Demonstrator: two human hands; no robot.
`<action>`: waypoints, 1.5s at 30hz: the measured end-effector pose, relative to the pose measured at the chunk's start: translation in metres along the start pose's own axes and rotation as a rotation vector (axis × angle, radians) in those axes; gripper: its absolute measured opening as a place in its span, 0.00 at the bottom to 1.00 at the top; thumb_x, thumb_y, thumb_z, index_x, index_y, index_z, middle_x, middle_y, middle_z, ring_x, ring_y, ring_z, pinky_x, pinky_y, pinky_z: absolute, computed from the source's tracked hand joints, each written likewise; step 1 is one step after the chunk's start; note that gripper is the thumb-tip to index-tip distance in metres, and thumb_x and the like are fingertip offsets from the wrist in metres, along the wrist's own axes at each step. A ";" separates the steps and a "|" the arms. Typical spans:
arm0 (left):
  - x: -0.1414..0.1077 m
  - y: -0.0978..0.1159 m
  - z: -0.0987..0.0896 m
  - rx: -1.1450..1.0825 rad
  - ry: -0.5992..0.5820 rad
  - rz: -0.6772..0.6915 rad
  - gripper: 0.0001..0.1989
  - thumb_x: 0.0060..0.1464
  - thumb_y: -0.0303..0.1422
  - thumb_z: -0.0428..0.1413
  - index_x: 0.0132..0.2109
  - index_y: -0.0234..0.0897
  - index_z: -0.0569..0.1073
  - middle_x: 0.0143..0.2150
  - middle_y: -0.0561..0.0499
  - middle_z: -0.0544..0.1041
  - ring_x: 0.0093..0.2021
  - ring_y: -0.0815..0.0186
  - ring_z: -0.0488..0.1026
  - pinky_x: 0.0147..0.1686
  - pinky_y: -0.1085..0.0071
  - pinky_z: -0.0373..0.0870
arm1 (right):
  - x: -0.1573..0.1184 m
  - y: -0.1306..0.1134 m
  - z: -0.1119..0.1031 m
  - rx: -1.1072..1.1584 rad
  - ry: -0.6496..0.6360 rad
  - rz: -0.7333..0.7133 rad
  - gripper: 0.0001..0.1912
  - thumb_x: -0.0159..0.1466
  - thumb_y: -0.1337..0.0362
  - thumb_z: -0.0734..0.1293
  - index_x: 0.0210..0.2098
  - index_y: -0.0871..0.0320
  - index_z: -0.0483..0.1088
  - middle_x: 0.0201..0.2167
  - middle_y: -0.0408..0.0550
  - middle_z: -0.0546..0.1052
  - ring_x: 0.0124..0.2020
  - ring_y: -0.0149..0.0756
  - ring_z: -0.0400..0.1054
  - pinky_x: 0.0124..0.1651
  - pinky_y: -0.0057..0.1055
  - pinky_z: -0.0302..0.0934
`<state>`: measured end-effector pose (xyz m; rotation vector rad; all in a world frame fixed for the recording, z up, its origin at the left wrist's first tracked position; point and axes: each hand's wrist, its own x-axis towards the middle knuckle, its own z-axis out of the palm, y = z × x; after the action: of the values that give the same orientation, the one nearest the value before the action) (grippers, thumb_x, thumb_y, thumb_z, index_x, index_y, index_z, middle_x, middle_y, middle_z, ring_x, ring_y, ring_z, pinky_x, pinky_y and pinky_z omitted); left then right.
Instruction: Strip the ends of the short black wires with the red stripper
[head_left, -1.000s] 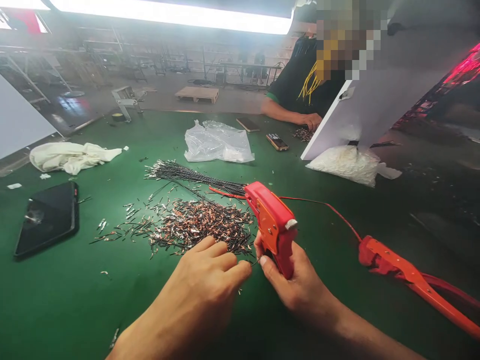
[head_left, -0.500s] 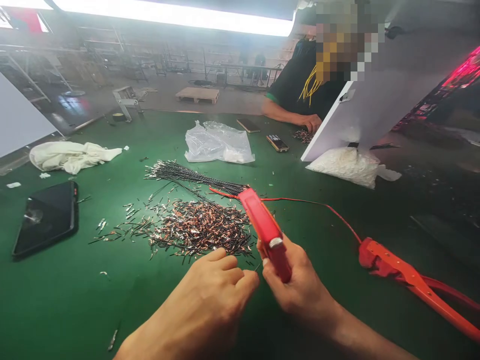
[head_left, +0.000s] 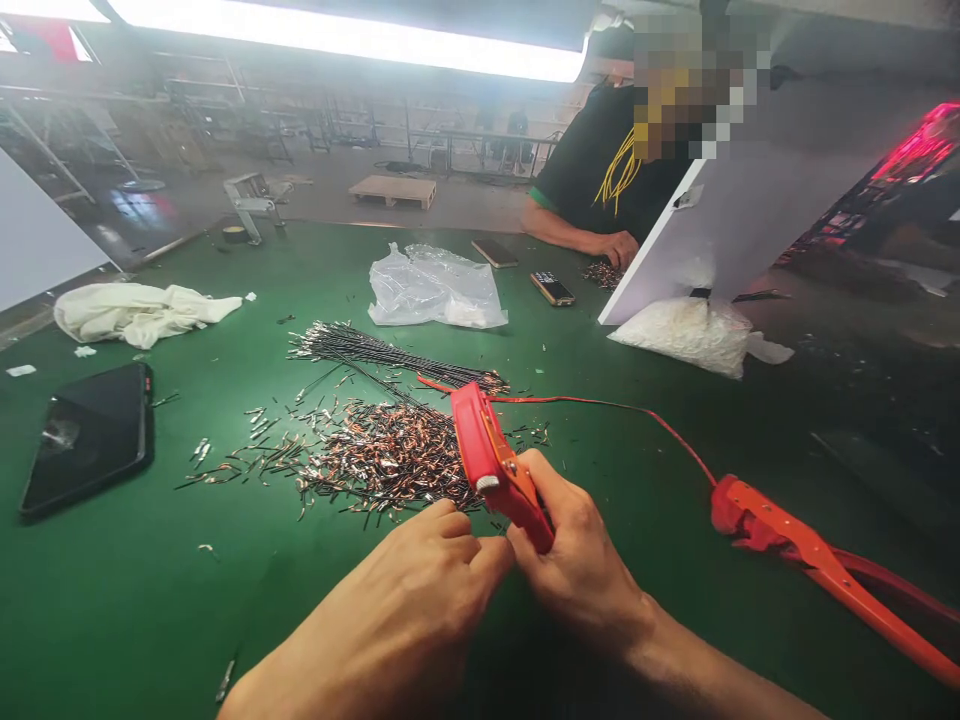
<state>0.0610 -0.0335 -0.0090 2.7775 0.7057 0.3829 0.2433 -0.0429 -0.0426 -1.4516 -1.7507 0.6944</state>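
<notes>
Head view: the right hand point(head_left: 581, 545) grips a red tool point(head_left: 480, 440); the left hand point(head_left: 424, 585) curls, contents hidden; a filled whitish bag point(head_left: 686, 338) lies at right.

The left hand point(head_left: 439, 570) hides its fingertips and anything held. The red tool lying at right point(head_left: 847, 585) is cut off. A white board point(head_left: 739, 215) partly covers a co-worker point(head_left: 581, 150).

Red-and-orange pistol-shaped hand tool point(head_left: 480, 447): smooth plastic-looking casing, slight gloss. Heap of short black wire offcuts point(head_left: 394, 455): copper-coloured and silvery metal bits, rough overall. Black wire bundle point(head_left: 382, 350): matt sheathing, shiny metal tips. Green tabletop point(head_left: 135, 600): smooth, dull sheen. Black rectangular phone point(head_left: 94, 430): glossy, reflective. Crumpled translucent bag point(head_left: 435, 285): thin, creased plastic. Crumpled cream cloth point(head_left: 139, 312): matt. Low pale pallet point(head_left: 394, 190): apparently bare wood, view hazy.
</notes>
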 end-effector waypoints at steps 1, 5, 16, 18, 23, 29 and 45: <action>-0.001 0.000 -0.001 0.004 0.009 0.003 0.16 0.38 0.14 0.46 0.30 0.40 0.63 0.24 0.55 0.70 0.25 0.66 0.65 0.27 0.71 0.64 | 0.002 0.003 -0.002 -0.019 0.034 0.029 0.11 0.52 0.75 0.58 0.31 0.53 0.56 0.25 0.38 0.60 0.24 0.33 0.54 0.29 0.30 0.50; 0.002 -0.004 -0.002 0.033 0.134 0.006 0.13 0.45 0.15 0.46 0.26 0.39 0.60 0.20 0.55 0.66 0.21 0.67 0.60 0.22 0.70 0.56 | 0.009 0.012 -0.010 0.023 0.094 0.132 0.09 0.57 0.74 0.59 0.35 0.54 0.59 0.27 0.39 0.63 0.25 0.33 0.57 0.29 0.30 0.51; 0.009 -0.021 0.003 0.343 0.281 -0.038 0.14 0.56 0.19 0.48 0.29 0.37 0.73 0.24 0.50 0.69 0.28 0.61 0.61 0.29 0.66 0.56 | 0.013 0.013 -0.006 0.124 0.097 0.054 0.07 0.59 0.72 0.60 0.36 0.55 0.61 0.30 0.42 0.68 0.30 0.34 0.62 0.35 0.33 0.57; 0.009 -0.019 0.003 0.324 0.304 -0.046 0.13 0.56 0.18 0.49 0.30 0.36 0.74 0.24 0.51 0.69 0.28 0.62 0.60 0.30 0.66 0.56 | 0.015 0.015 -0.006 0.140 0.120 0.069 0.06 0.59 0.71 0.61 0.35 0.55 0.60 0.29 0.41 0.67 0.30 0.35 0.62 0.36 0.33 0.57; 0.010 -0.015 0.003 0.280 0.355 -0.064 0.13 0.56 0.18 0.50 0.33 0.36 0.76 0.22 0.52 0.67 0.28 0.63 0.59 0.30 0.66 0.56 | 0.019 0.010 -0.014 0.213 0.055 0.094 0.04 0.60 0.67 0.63 0.34 0.56 0.61 0.29 0.41 0.65 0.28 0.33 0.60 0.33 0.33 0.57; 0.011 -0.015 0.002 0.316 0.378 -0.097 0.12 0.57 0.19 0.51 0.31 0.36 0.76 0.23 0.51 0.68 0.30 0.62 0.59 0.34 0.64 0.58 | 0.009 -0.003 -0.017 0.348 -0.145 0.060 0.01 0.64 0.68 0.61 0.34 0.56 0.63 0.30 0.42 0.66 0.30 0.34 0.59 0.34 0.33 0.58; 0.009 -0.007 0.002 0.124 0.548 -0.189 0.07 0.59 0.22 0.53 0.37 0.37 0.74 0.25 0.53 0.70 0.28 0.66 0.63 0.30 0.68 0.60 | 0.011 -0.003 -0.030 0.949 -0.276 0.173 0.06 0.58 0.66 0.65 0.36 0.57 0.65 0.29 0.43 0.67 0.30 0.35 0.63 0.37 0.36 0.58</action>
<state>0.0660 -0.0236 -0.0114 2.6920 1.1320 1.1150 0.2649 -0.0349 -0.0207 -0.8523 -1.1711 1.6021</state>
